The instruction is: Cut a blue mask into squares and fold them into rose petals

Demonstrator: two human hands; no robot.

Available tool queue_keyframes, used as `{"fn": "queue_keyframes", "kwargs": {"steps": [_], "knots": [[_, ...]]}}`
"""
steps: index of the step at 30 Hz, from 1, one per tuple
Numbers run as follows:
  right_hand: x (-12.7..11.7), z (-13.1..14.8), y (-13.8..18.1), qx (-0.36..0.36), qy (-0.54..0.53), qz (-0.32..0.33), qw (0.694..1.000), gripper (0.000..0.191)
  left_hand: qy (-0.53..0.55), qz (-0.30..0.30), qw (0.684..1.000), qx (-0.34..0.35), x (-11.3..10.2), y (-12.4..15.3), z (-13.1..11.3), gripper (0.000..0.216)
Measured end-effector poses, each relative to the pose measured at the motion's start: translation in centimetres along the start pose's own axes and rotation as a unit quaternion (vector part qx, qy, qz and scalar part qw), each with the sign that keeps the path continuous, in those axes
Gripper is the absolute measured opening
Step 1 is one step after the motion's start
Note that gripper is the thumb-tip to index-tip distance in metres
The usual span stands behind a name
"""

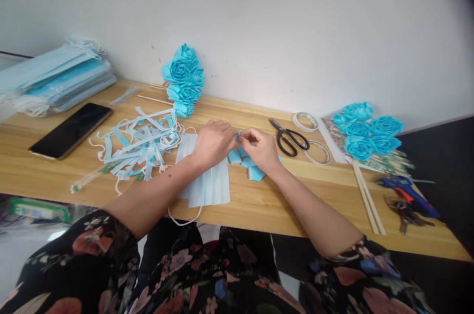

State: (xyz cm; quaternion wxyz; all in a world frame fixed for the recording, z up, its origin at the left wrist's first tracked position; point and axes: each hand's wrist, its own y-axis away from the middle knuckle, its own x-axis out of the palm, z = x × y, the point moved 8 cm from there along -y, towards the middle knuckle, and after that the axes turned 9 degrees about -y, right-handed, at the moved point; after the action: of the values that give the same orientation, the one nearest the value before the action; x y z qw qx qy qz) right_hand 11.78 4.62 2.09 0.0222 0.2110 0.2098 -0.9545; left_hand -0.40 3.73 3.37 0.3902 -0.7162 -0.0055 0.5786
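My left hand (213,143) and my right hand (261,148) meet over the middle of the wooden table (259,205). Both pinch a small blue fabric piece (239,134) between their fingertips. Several cut blue pieces (246,166) lie under my right hand. A flat blue face mask (207,185) lies under my left wrist, its ear loop hanging over the front edge.
Black scissors (291,138) and two tape rolls (305,121) lie right of my hands. Blue fabric roses (183,79) lean on the wall; more roses (365,131) lie at right with wooden sticks (366,198) and a glue gun (405,193). At left: mask scraps (142,143), phone (72,129), mask stack (55,79).
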Motion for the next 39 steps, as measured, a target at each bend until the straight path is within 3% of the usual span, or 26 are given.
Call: {"fn": "queue_keyframes", "kwargs": {"steps": [10, 34, 39], "knots": [[0.07, -0.15, -0.02, 0.013, 0.001, 0.006, 1.000, 0.012, 0.003, 0.031, 0.999, -0.018, 0.29, -0.06, 0.08, 0.024], [0.31, -0.19, 0.07, 0.006, 0.000, 0.014, 1.000, 0.012, -0.010, 0.012, 1.000, 0.006, 0.07, -0.08, -0.07, 0.026], [0.21, -0.29, 0.07, 0.018, -0.005, 0.012, 1.000, 0.011, 0.025, 0.007, 1.000, -0.016, 0.05, -0.08, 0.27, 0.026]]}}
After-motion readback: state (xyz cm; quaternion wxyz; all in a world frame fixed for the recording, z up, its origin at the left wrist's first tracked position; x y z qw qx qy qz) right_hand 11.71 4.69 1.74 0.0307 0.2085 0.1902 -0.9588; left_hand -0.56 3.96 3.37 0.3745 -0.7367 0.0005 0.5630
